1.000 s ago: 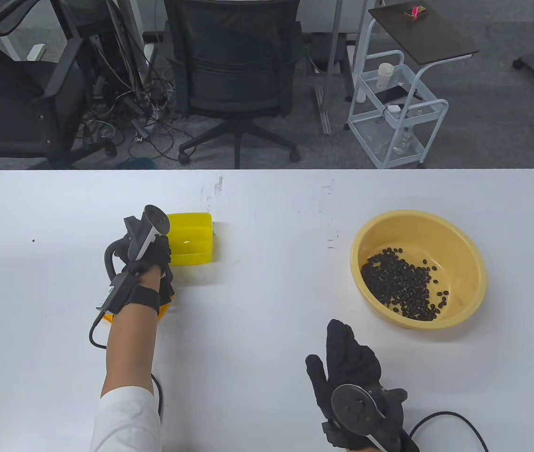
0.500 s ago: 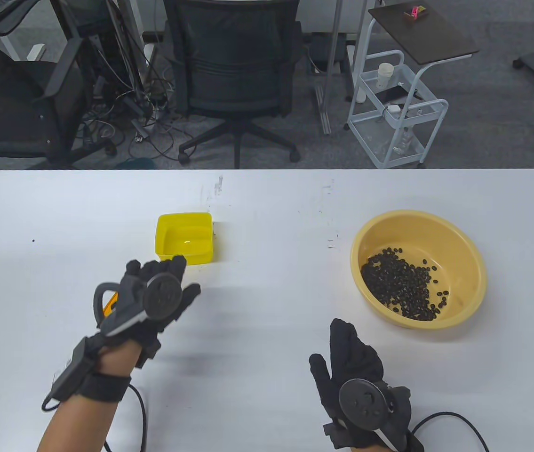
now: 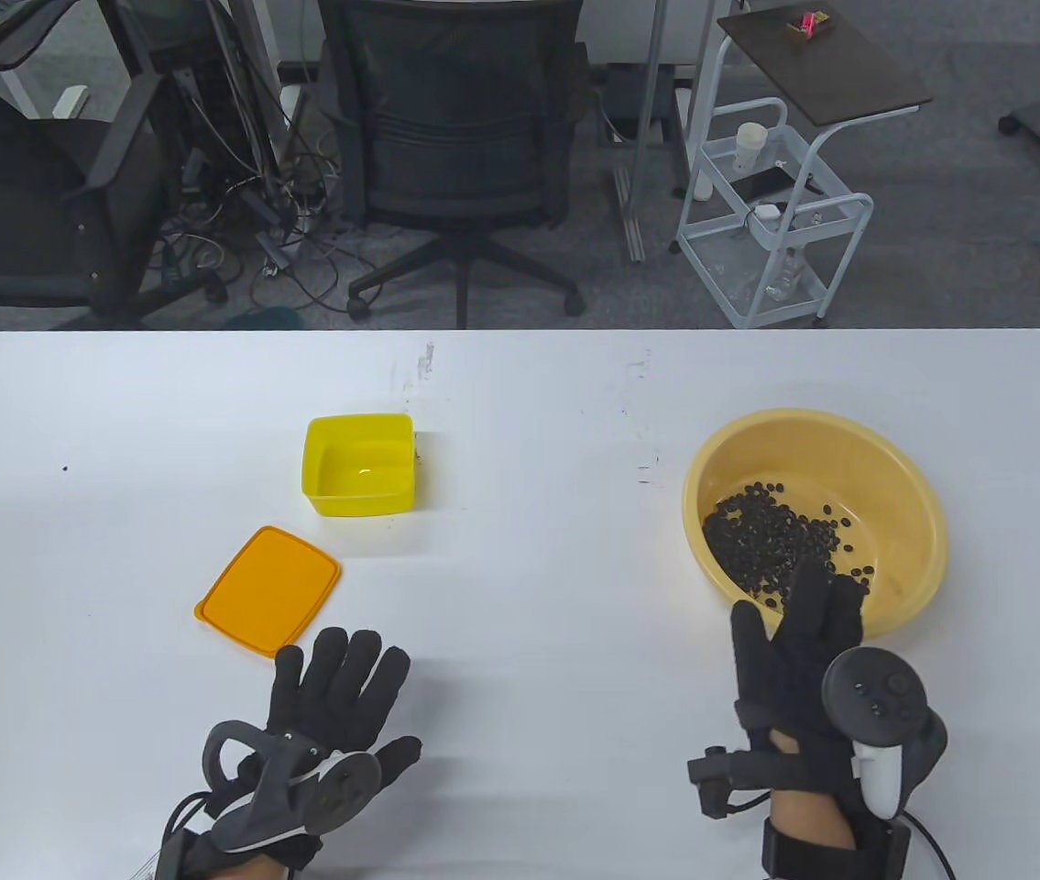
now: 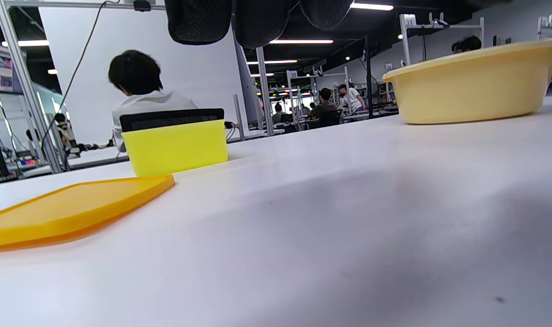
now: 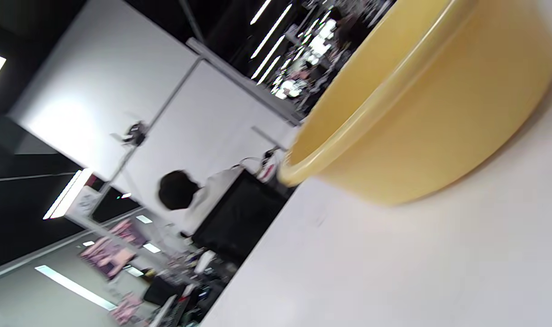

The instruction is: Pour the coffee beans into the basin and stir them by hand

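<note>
A pale yellow basin [image 3: 904, 477] [image 4: 471, 86] [image 5: 421, 122] stands on the right of the white table with a heap of dark coffee beans [image 3: 781, 550] in it. My right hand [image 3: 804, 632] is at the basin's near rim, fingers straight and reaching over the edge toward the beans, holding nothing. An empty bright yellow box [image 3: 359, 464] [image 4: 176, 146] stands left of centre. My left hand [image 3: 336, 692] lies flat on the table near the front edge, fingers spread, holding nothing.
An orange lid [image 3: 268, 589] [image 4: 71, 209] lies flat just beyond my left hand. Past the table's far edge stand office chairs [image 3: 455, 137], loose cables and a white trolley [image 3: 771, 211].
My left hand let go of the yellow box and drew back to the front edge, uncovering the orange lid. My right hand moved forward and right to the basin's near rim.
</note>
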Available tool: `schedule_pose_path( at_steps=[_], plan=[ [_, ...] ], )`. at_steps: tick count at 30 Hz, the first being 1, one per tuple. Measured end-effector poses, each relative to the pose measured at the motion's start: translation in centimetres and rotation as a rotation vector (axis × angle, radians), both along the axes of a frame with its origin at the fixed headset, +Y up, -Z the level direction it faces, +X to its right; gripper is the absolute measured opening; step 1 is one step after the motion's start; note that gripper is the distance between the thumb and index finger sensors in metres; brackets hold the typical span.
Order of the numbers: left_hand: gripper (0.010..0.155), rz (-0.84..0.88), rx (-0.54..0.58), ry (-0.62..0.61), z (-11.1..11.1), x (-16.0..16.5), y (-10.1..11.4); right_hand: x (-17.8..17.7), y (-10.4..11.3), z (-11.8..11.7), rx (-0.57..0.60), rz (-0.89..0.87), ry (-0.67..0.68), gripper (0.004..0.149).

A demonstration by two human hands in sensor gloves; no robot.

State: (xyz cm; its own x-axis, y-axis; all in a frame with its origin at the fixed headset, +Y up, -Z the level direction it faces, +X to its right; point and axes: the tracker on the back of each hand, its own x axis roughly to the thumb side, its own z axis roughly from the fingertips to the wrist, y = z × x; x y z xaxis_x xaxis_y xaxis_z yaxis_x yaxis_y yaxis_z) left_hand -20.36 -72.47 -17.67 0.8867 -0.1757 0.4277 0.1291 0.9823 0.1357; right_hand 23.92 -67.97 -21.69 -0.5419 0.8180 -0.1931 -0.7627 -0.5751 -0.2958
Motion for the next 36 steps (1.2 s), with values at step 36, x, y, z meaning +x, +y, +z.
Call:
schedule_pose_path(
  at_steps=[36],
  plan=[
    [0.076, 0.152, -0.034, 0.049, -0.6, -2.6, 0.8, 0.1, -3.0, -2.4, -0.129, -0.152, -0.054, 0.065]
  ],
)
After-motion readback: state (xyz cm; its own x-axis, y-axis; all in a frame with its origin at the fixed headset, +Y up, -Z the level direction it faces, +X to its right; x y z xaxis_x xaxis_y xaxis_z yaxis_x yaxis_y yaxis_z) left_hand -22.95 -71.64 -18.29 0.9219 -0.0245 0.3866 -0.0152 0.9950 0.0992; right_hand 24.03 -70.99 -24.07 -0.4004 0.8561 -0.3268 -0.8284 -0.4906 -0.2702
